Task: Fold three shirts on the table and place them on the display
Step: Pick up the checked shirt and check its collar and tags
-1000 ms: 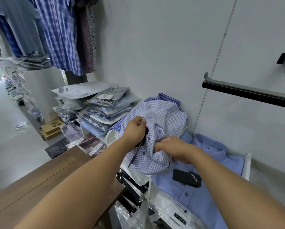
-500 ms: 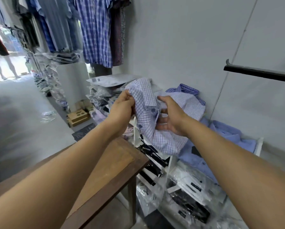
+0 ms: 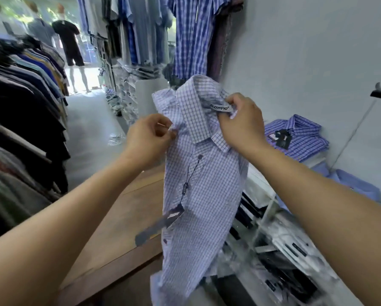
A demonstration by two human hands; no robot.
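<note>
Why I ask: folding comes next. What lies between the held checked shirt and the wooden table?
Nothing visible does. The white-and-purple checked shirt hangs from the left hand and right hand, its lower part beside the brown wooden table.

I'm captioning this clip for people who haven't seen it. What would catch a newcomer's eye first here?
First, the checked shirt, held up unfolded in the middle of the view. The left hand pinches its shoulder edge and the right hand grips the collar. A dark hang tag dangles on a cord from its front. To the right, a folded blue plaid shirt lies by the wall.
</note>
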